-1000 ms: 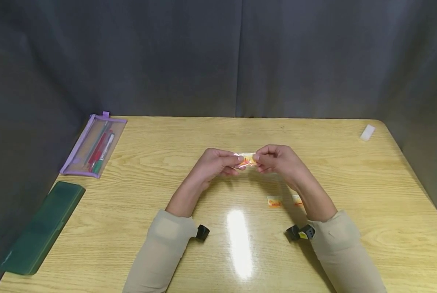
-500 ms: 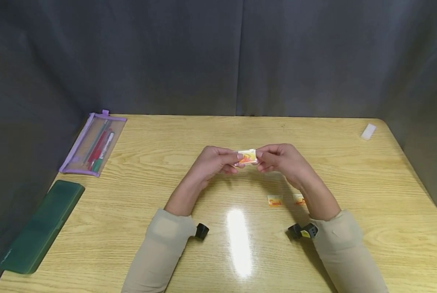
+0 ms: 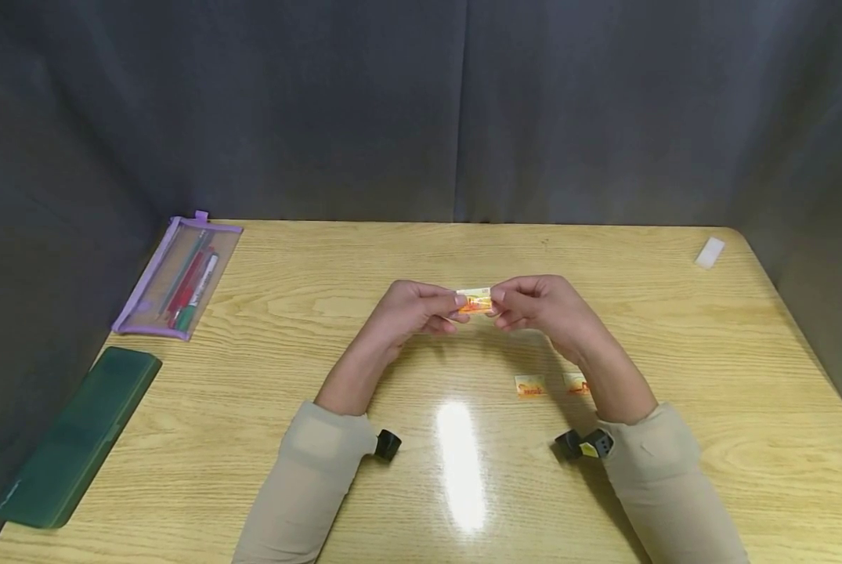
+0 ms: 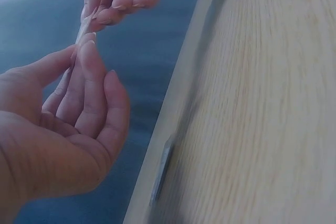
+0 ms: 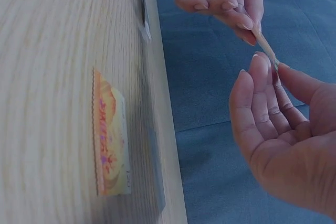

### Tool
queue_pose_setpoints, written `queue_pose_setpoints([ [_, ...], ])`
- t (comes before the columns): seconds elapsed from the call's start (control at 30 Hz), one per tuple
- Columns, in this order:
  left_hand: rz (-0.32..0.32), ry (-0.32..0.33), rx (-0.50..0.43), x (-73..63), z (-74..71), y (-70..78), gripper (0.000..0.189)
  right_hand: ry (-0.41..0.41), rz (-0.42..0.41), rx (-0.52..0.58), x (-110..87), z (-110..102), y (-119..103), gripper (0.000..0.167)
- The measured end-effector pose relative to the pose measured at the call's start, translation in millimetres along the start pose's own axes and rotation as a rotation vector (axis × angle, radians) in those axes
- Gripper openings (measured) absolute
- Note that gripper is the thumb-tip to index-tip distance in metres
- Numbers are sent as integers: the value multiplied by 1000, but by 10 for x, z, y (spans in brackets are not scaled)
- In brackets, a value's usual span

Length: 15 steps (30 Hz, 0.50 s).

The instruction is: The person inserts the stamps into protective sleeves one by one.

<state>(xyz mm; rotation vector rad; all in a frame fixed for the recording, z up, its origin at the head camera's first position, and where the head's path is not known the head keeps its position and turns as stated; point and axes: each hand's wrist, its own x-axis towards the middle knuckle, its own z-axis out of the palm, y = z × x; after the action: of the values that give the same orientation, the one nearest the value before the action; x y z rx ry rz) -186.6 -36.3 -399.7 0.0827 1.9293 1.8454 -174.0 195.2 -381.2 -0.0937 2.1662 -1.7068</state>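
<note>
In the head view, a small flat yellow, orange and white packet (image 3: 475, 301) is held up between both hands over the table's middle. My left hand (image 3: 421, 309) pinches its left end between thumb and fingers. At the opposite end, my right hand (image 3: 536, 305) pinches it the same way. The right wrist view catches the packet (image 5: 266, 45) nearly edge-on, thin and pale. Two similar packets lie flat on the table below: one (image 3: 530, 385) in full sight, another (image 3: 576, 383) partly hidden by the right wrist. A serrated edge shows on a lying packet (image 5: 110, 140).
A purple-edged mesh pouch (image 3: 130, 323) holding pens lies at the back left. Nearer, a dark green case (image 3: 85, 439) runs along the left edge. Toward the back right corner is a small white block (image 3: 710, 253). Dark curtains (image 3: 456, 110) surround the table (image 3: 287, 274).
The held packet has tilted a little, so its printed face shows more fully than a second ago. Both hands have shifted only slightly and keep their hold.
</note>
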Motion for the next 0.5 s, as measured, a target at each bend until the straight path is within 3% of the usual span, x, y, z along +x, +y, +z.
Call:
queue_pose_setpoints([
  [0.5, 0, -9, 12, -6, 25, 7, 25, -1, -2, -26, 10, 32, 14, 27],
])
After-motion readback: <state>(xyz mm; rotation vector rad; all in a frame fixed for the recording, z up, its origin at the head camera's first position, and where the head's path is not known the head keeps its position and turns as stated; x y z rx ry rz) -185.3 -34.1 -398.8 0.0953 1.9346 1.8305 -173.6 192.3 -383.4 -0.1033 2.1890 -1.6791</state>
